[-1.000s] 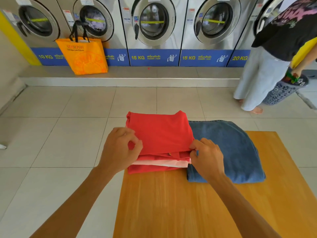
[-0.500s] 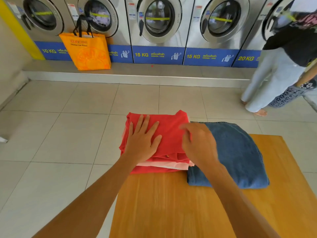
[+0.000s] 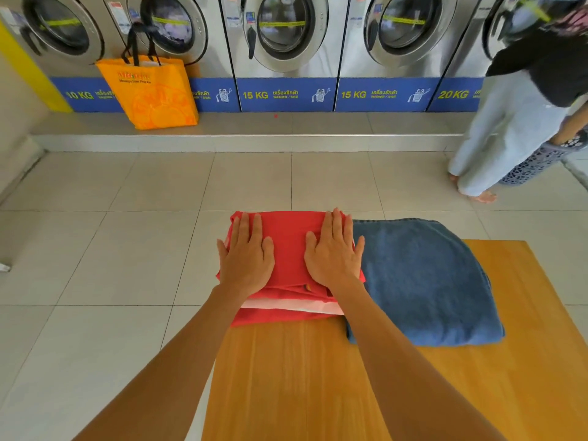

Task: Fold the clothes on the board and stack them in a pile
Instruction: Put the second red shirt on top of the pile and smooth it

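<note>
Left hand (image 3: 246,257) and right hand (image 3: 332,253) press flat, fingers straight, gripping nothing, on the red folded pile (image 3: 288,249) beside folded jeans (image 3: 420,281) on the wooden table (image 3: 302,383); washing machines (image 3: 283,36) line the tiled room.

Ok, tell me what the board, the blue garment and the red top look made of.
Board: looks like wood or wood veneer, with a smooth satin finish; pale grain streaks run along it.
Blue garment: probably denim; thick, matte, mottled blue weave with a stitched seam at its far edge.
Red top: thin, soft, matte knit, perhaps cotton jersey; it lies flat in thin layers under both hands.
</note>
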### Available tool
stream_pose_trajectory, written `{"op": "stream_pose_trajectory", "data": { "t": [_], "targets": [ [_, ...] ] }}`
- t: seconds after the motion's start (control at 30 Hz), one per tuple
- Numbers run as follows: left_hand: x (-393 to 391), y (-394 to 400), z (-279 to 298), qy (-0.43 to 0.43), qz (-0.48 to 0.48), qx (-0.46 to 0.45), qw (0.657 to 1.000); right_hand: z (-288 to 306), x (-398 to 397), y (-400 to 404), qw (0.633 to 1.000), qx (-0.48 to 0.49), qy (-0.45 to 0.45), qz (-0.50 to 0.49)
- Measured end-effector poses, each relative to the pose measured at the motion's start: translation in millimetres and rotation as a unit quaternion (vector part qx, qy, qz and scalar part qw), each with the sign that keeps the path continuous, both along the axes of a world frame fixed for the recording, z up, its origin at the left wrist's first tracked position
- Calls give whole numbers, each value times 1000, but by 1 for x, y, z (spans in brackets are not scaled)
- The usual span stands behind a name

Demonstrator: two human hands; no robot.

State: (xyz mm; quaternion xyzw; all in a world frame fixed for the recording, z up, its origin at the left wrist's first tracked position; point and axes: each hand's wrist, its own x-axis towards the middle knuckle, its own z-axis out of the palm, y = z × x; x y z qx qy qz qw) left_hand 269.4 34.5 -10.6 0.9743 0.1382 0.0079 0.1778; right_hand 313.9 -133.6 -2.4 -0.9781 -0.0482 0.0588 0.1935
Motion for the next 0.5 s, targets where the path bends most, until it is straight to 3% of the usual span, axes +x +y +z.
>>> {"op": "stream_pose_trajectory", "data": {
  "t": [0.23, 0.4, 0.5],
  "targets": [
    [-3, -4, 2, -1, 33, -30, 999, -2, 4, -5, 999, 47, 17, -1],
    [-5, -4, 4, 25, 96, -109, 989, -6, -2, -25, 990, 139, 20, -6],
    [-9, 4, 7, 49, 149, -202, 967, -3, -5, -44, 978, 174, 92, -67]
  ]
}}
